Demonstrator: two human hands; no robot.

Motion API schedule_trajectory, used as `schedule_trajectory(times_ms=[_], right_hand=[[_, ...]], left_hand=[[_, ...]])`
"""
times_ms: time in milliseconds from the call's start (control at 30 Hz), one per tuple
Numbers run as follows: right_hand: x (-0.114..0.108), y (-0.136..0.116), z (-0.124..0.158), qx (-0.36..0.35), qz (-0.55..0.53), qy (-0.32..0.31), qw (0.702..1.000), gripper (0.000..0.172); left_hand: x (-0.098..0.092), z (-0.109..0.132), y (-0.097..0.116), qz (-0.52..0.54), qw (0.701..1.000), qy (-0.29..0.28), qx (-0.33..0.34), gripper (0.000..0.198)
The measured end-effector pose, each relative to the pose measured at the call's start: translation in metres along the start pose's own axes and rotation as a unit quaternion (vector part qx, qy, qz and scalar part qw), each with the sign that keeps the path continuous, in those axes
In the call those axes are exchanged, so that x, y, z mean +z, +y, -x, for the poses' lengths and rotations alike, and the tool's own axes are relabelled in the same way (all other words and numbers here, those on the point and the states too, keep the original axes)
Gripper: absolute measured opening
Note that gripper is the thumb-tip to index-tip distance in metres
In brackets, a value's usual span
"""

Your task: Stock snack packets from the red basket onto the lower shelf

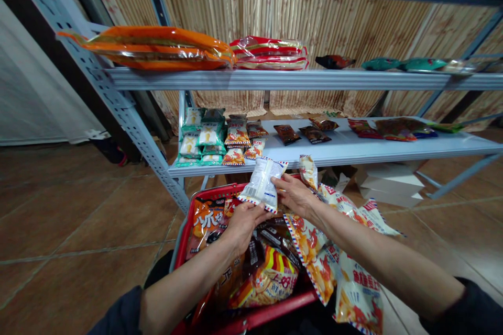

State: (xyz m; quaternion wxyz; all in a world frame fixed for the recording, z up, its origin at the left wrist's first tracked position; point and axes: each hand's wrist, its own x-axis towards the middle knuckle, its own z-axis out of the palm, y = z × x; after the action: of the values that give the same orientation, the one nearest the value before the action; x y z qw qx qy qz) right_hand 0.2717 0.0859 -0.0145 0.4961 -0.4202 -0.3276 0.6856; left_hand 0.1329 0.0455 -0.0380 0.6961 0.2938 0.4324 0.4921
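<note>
Between my hands is a white snack bag, its printed back towards me and striped edges at both ends. My left hand pinches its lower edge, while my right hand grips its right side. Under them stands a red shopping basket full of snack bags, among them a yellow and red striped bag and an orange bag. Several white and orange snack bags hang in a bunch over the basket's right side, partly behind my right forearm.
Ahead, the lower shelf bears green and white packets, stacked orange and white packets and small brown packets. Large orange bags and red bags lie on the shelf above. White boxes sit below, and a metal upright rises at left.
</note>
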Motion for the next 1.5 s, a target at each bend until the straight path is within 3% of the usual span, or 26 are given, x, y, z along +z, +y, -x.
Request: schedule_trajectory(times_ms=[167,333,767,967,1067,1200,1300,1500], right_hand=[[-0.005,0.003,-0.006,-0.021,-0.005,0.016,1.0,0.032],[-0.008,0.003,-0.007,-0.025,0.005,0.033,0.999,0.033],[-0.008,0.007,-0.011,-0.039,0.001,0.006,0.999,0.036],[-0.009,0.01,-0.014,-0.063,0.048,0.03,0.996,0.043],[-0.008,0.009,-0.015,-0.109,0.126,0.085,0.982,0.049],[-0.008,0.008,-0.017,-0.209,0.28,0.169,0.922,0.053],[-0.005,0.009,-0.012,-0.26,0.34,0.093,0.899,0.038],[0.012,0.005,0.012,-0.208,0.201,-0.044,0.956,0.04]], left_hand=[[-0.009,0.0,0.0,-0.018,0.999,-0.047,-0.008,0.014],[-0.019,-0.002,0.005,0.011,1.0,-0.022,0.013,0.023],[-0.018,-0.008,0.011,0.024,0.999,-0.041,0.013,0.031],[-0.014,-0.008,0.009,0.023,0.998,-0.057,0.017,0.031],[-0.012,-0.008,0.006,0.016,0.998,-0.037,0.048,0.031],[-0.005,-0.011,0.002,-0.012,0.991,0.01,0.131,0.033],[0.0,-0.014,0.002,-0.073,0.978,0.039,0.194,0.037],[0.008,-0.014,0.008,-0.245,0.923,0.052,0.292,0.047]])
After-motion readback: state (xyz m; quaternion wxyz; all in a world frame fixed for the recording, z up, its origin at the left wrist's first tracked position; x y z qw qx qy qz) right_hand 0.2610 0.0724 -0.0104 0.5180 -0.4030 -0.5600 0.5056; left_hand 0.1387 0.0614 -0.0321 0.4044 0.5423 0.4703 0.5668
